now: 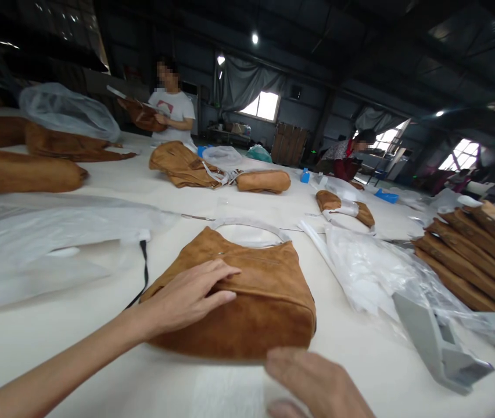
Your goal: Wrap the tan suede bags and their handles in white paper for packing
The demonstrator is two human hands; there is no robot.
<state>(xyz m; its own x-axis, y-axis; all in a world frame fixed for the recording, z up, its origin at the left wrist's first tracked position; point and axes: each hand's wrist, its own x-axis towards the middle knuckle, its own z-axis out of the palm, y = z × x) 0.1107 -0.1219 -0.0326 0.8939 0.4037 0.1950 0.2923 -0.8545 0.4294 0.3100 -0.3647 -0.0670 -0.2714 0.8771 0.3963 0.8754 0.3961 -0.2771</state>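
Observation:
A brown suede-like handbag (256, 316) lies on the white table in front of me, its base toward me. Its handle (250, 222), wrapped in white material, arches away at the far end. My left hand (195, 290) rests on the bag's upper face, fingers stretched out and apart. Close to the bag's near right corner is my right hand (312, 380), slightly blurred, with its fingers extended and the thumb apart; whether it touches the bag I cannot tell. A white translucent sheet (228, 392) lies on the table just below the bag.
Clear plastic bags (373, 267) and a grey tape dispenser (439, 342) lie at the right, beside stacked brown bags (474, 255). Plastic sheeting (56, 255) covers the left. More brown bags (186, 164) lie farther back. A person (173, 110) across the table holds a brown bag; another bends over farther right.

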